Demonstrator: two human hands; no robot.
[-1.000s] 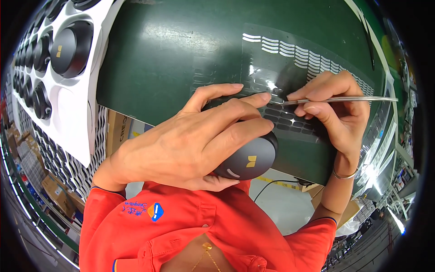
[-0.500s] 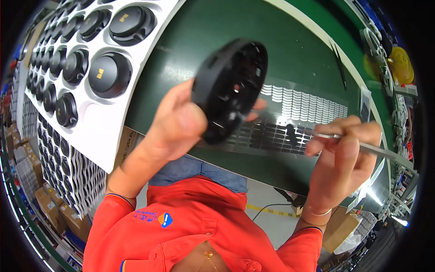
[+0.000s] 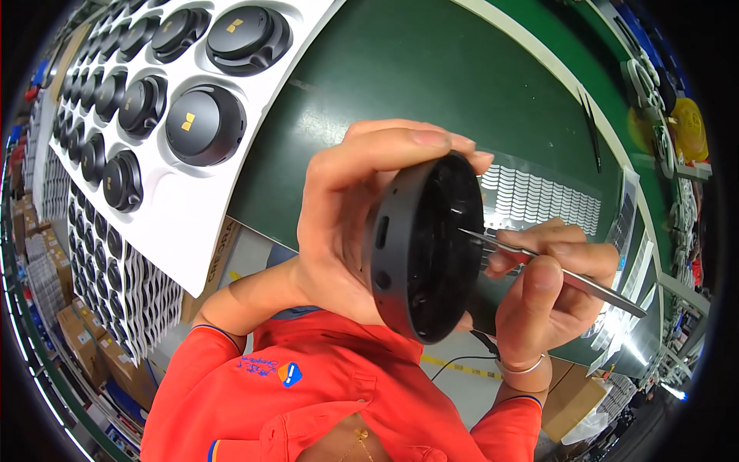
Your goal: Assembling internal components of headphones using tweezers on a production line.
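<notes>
My left hand [image 3: 331, 196] grips a round black ear cup housing [image 3: 396, 254], tipped on its side with the hollow facing right. Its outer wall shows a slot and small holes. In my right hand [image 3: 550, 289] is a pair of metal tweezers [image 3: 589, 286], pinched between thumb and fingers. The tweezers' tips reach over the dark hollow of the housing. Whether they touch the inside or hold a small piece, I cannot make out. Behind the hands lies a clear sheet with rows of curved pale strips [image 3: 539, 196], its lower part mostly covered by the housing and right hand.
A white moulded tray [image 3: 196, 215] on the left carries many black ear cups [image 3: 204, 123], with more stacked trays [image 3: 127, 285] below it. Dark tweezers [image 3: 591, 131] lie near the far right edge of the green table [image 3: 369, 69]. Cardboard boxes [image 3: 573, 400] stand on the floor.
The housing has moved right and nearer to me, turning so its slotted wall shows. My right hand has brought the tweezers left, up to its hollow.
</notes>
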